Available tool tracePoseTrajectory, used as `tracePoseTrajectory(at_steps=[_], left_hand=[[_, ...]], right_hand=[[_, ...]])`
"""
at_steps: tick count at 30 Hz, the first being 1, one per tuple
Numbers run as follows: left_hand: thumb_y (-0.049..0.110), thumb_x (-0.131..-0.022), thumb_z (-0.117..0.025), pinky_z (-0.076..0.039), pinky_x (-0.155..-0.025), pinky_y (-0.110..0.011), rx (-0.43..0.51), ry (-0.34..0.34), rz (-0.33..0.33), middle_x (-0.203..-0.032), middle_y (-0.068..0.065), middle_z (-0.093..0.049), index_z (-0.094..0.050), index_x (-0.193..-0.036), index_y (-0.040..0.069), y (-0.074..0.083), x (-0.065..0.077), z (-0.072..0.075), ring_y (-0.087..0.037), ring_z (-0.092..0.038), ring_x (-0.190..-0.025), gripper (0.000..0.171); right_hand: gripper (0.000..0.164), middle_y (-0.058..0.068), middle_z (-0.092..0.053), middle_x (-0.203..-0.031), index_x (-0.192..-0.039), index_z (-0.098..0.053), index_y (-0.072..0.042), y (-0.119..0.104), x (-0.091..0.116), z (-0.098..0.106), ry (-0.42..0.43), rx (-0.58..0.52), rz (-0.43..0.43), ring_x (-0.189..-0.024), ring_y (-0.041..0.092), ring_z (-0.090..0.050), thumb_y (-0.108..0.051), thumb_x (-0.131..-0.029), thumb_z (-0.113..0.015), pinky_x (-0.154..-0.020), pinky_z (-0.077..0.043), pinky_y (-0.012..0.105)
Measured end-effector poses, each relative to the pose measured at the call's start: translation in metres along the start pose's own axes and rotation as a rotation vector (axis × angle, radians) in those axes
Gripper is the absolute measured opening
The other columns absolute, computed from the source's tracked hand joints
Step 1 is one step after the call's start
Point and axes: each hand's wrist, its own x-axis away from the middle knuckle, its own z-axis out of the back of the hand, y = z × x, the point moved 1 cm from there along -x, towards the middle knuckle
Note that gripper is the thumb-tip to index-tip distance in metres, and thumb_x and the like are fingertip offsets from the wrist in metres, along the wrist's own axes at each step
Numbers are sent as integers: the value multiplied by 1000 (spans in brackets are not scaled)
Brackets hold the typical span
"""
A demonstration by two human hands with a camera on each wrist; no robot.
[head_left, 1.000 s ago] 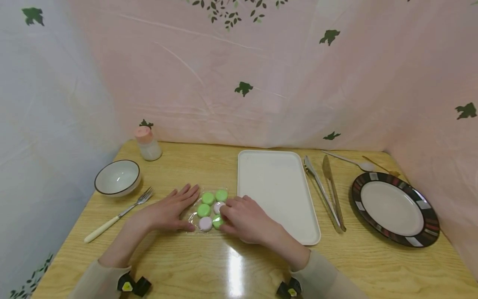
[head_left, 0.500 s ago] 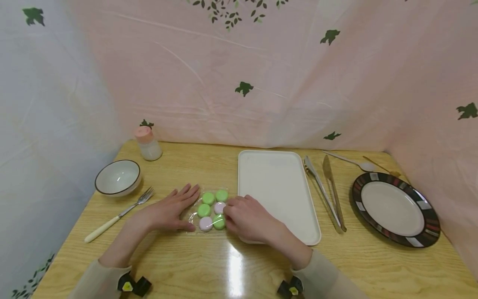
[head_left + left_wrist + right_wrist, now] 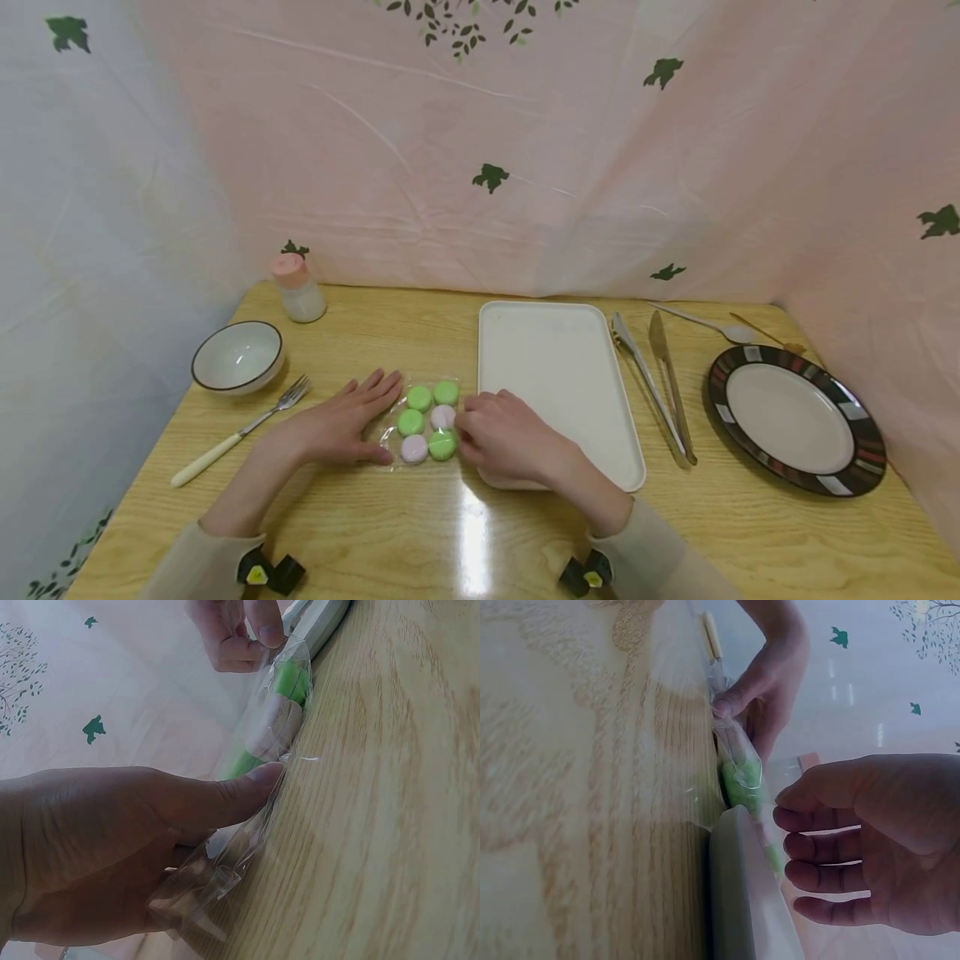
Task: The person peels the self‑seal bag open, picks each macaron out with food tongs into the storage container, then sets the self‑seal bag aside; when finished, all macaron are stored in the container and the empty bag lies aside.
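A clear plastic bag of macarons (image 3: pixel 411 423), several green and lilac, lies flat on the table. My left hand (image 3: pixel 348 422) rests on the bag's left end with fingers spread, and its thumb (image 3: pixel 255 780) lies on the film in the left wrist view. At the bag's right edge my right hand (image 3: pixel 510 437) has its fingers curled, over the near left part of the white tray (image 3: pixel 558 358). In the left wrist view, that hand's thumb and finger pinch the film's end beyond a green macaron (image 3: pixel 291 681). The right wrist view shows its curled fingers (image 3: pixel 821 874).
A bowl (image 3: pixel 238 358), a fork (image 3: pixel 240 433) and a pink-capped shaker (image 3: pixel 298 289) stand or lie at the left. Right of the tray are metal tongs (image 3: pixel 651 385), a knife (image 3: pixel 669 379), a spoon (image 3: pixel 705 323) and a dark-rimmed plate (image 3: pixel 795 421). Cloth hangs behind.
My right hand has moved slightly right, from over the macarons to the bag's right edge, uncovering more of the lilac and green ones. The left hand stays in place.
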Motion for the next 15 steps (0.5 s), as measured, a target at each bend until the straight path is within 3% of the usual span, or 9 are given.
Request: tracePoseTrajectory(at_steps=[11, 15], left_hand=[[59, -80, -62, -11, -118, -56, 8, -13, 11, -161, -4, -6, -14, -151, 13, 2, 0, 1, -32, -3, -148, 97], [58, -80, -63, -11, -118, -56, 9, -11, 11, -160, -4, -7, -14, -151, 13, 2, -1, 2, -32, -3, -148, 98]], right_hand=[[20, -11, -50, -73, -74, -56, -25, 1, -4, -4, 39, -11, -3, -68, 8, -48, -35, -91, -57, -64, -41, 27], [20, -10, -53, -75, -72, -54, -25, 0, -8, -7, 77, 5, -3, -68, 8, -49, -31, -91, -56, -62, -40, 26]])
